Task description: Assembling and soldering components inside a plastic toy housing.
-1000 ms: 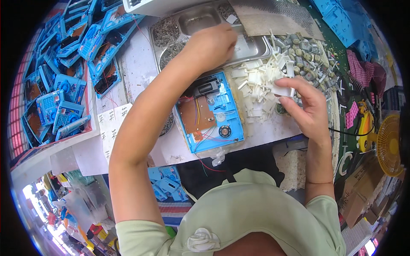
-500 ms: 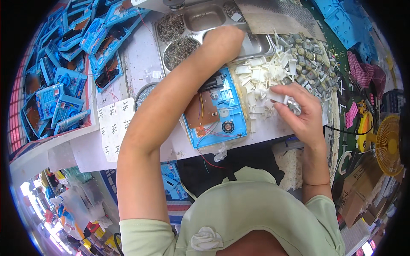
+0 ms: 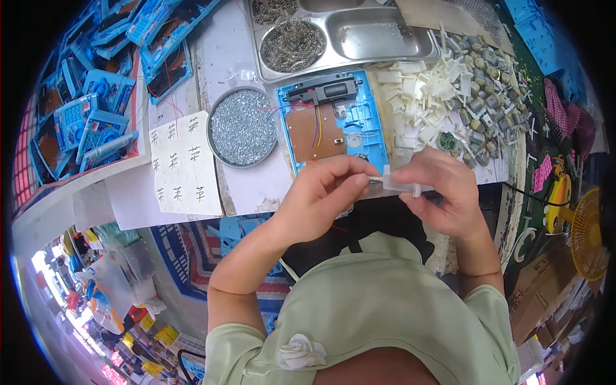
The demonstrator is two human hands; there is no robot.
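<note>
A small white plastic piece [image 3: 399, 186], pale and slightly translucent with a short peg standing up from it, sits between both hands just over the near edge of the table [image 3: 237, 51]. The left hand [image 3: 321, 196] pinches its left end between thumb and forefinger, closed tight on it; the right hand [image 3: 443, 192] closes its fingertips on the right end, so the piece is held at both ends. Its exact shape is hard to make out, as the fingers cover most of it.

Just beyond the hands lies an open blue plastic casing [image 3: 333, 122], flat and rectangular, holding a brown circuit board [image 3: 316, 131] with thin red, yellow and blue wires and a black part along its far edge. To its left stands a round shallow metal dish [image 3: 242, 127] filled with small shiny screws. Beside that lies a white paper sheet [image 3: 183, 163] with dark handwritten marks.

Farther off, a stainless steel compartment tray [image 3: 385, 35] holds heaps of small metal springs or fasteners in two sections; its top is cut off by the picture's edge. To the right, a loose pile of white plastic parts [image 3: 417, 96] merges into a heap of small grey motors [image 3: 481, 96]. At the far left, stacked blue casings [image 3: 90, 109] fill a box
</note>
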